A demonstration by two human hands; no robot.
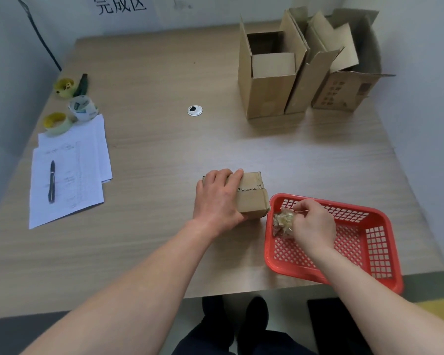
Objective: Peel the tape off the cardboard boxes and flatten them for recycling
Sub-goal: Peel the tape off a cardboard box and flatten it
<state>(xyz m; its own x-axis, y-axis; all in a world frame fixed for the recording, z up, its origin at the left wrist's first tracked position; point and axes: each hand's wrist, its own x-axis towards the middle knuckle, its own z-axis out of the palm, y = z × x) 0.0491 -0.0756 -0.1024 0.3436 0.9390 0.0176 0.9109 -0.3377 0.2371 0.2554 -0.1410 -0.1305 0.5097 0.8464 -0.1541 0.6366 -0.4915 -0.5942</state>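
Cardboard-brown, the small closed box [251, 196] sat near the wooden table's [151, 162] front edge, gripped by the left hand [217, 201], while the right hand [312, 224] pinched a crumpled tape wad [282, 222] inside the red plastic basket [374, 252]; discarding seemed underway, flattening next, leftover tape unclear.

Soft, even light fills my view, fairly bright, with no glare. Faint shadows spread in front of the open boxes [272, 73] and beside my left hand [217, 198]. The wide lens bends the table [151, 149] edges, and everything looks slightly soft.
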